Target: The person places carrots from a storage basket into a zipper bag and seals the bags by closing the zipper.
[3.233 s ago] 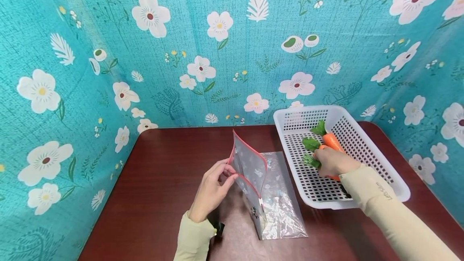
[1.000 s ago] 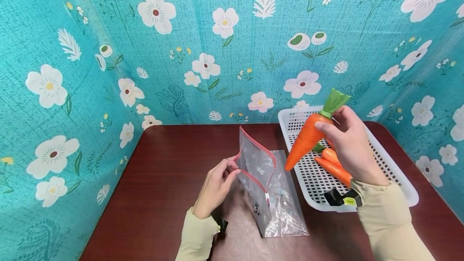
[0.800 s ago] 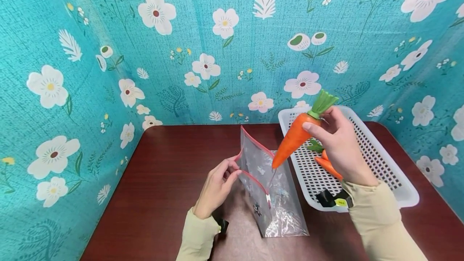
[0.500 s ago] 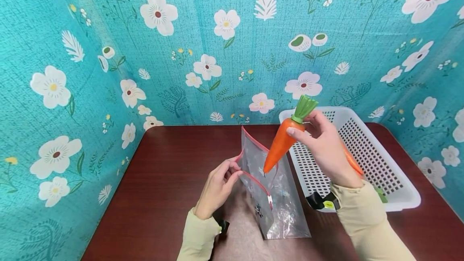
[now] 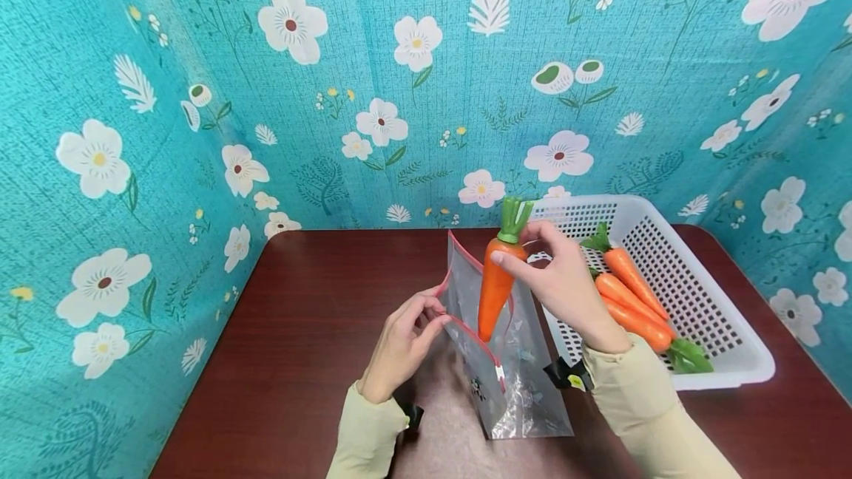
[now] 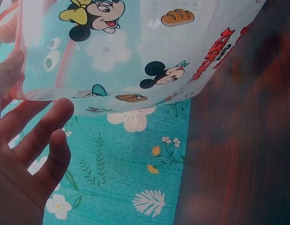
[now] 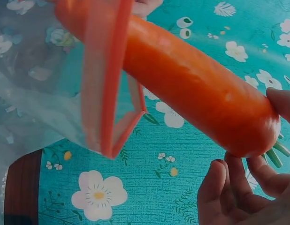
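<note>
Head view: my right hand [image 5: 562, 283] is gripping a smooth, tapered orange carrot [image 5: 497, 290], thumb on one side and fingers on the other, its green stalk tuft [image 5: 515, 220] pointing up. The carrot is leaning slightly, its lower end sitting within the mouth of a clear plastic pouch [image 5: 526, 383] edged by a thin red zip strip [image 5: 468, 330]. How deep the tip is reaching, or whether it is touching the film, I can't quite tell. My left hand [image 5: 399, 342] is pinching that strip between thumb and fingers (the left wrist view is showing cartoon mice [image 6: 166, 74] on the film). The pouch is resting on a dark red-brown wooden table [image 5: 313, 316]. Beside it, a white perforated plastic basket [image 5: 692, 309] is holding three leafy orange carrots [image 5: 632, 299].
</note>
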Action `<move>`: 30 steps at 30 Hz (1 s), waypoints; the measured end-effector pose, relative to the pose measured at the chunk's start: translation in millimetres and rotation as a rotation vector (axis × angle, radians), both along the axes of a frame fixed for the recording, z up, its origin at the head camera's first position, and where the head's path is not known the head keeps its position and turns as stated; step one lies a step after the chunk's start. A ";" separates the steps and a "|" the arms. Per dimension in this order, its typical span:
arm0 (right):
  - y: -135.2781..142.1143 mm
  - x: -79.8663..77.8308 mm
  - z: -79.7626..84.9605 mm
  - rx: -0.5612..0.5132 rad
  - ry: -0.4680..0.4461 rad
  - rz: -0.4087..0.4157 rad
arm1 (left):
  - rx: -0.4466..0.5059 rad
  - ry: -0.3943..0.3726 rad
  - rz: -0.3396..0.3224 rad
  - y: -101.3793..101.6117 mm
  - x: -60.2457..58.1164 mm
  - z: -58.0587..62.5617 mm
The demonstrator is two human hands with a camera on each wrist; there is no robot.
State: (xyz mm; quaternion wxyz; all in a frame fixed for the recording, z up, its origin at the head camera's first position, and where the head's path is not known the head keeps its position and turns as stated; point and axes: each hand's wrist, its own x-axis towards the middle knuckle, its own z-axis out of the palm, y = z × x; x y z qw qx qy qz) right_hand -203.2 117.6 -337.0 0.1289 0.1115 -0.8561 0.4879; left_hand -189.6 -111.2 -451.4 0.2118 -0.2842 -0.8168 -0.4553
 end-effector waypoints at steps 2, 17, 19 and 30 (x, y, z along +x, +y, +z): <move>-2.0 -0.6 -1.9 0.017 0.003 0.000 | 0.002 -0.001 0.002 -0.3 0.0 -0.4; -13.8 2.5 -14.2 0.171 -0.003 -0.018 | 0.028 0.011 -0.002 0.8 -1.8 0.5; -14.8 3.0 -15.8 0.191 -0.015 -0.012 | 0.030 0.023 0.005 0.8 -2.2 -0.3; -19.4 5.3 -21.7 0.335 -0.030 0.018 | 0.032 0.014 0.020 0.5 -1.9 0.4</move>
